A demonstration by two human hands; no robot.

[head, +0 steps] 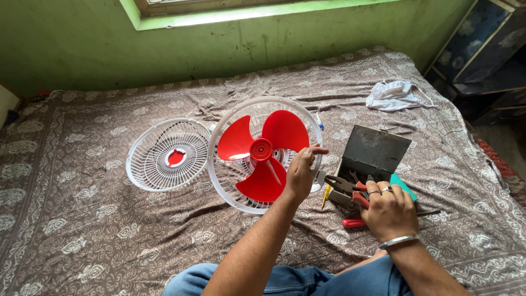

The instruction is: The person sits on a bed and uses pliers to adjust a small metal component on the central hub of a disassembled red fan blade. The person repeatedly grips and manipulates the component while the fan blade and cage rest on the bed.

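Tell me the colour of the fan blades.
Red, on the fan blades inside the white guard; clearest in the head view.

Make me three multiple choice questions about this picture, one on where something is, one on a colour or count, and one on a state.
1. Where does the loose white fan guard lie?
A. left of the fan
B. inside the toolbox
C. on the floor

2. How many red blades does the fan have?
A. two
B. three
C. five

3. How is the grey toolbox?
A. lid shut
B. upside down
C. lid open

Answers: 1 A, it rests on the bedsheet beside the fan's left edge. 2 B, three blades spread from the red hub. 3 C, the lid stands raised behind the right hand, which holds pliers; the left hand touches the fan's rim.
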